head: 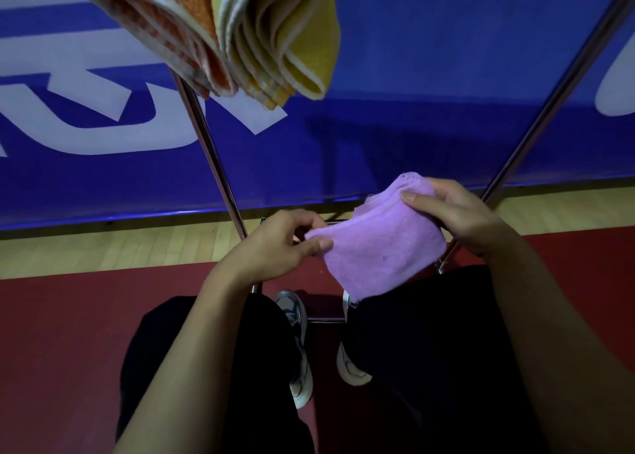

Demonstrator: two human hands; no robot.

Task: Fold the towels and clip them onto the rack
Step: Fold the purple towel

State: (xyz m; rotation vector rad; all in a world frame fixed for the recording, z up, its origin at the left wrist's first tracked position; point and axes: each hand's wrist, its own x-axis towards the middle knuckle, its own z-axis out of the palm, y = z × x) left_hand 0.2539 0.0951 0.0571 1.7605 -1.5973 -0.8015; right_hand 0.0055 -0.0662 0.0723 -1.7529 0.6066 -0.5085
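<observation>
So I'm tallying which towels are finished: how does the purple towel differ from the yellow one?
The purple towel is low, gripped by the left hand and the right hand; the yellow towel hangs at the top of the frame, with no hand on it. The purple is plain; the yellow has pale edging. The yellow hangs beside an orange towel; the purple is alone. Both are folded.

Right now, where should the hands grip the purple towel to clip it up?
Probably the folded, layered end of the purple towel, the far one under the right hand, pinched from the right side. The layers are stacked there; the near edge hangs loose. The left hand pinches the left corner.
</observation>
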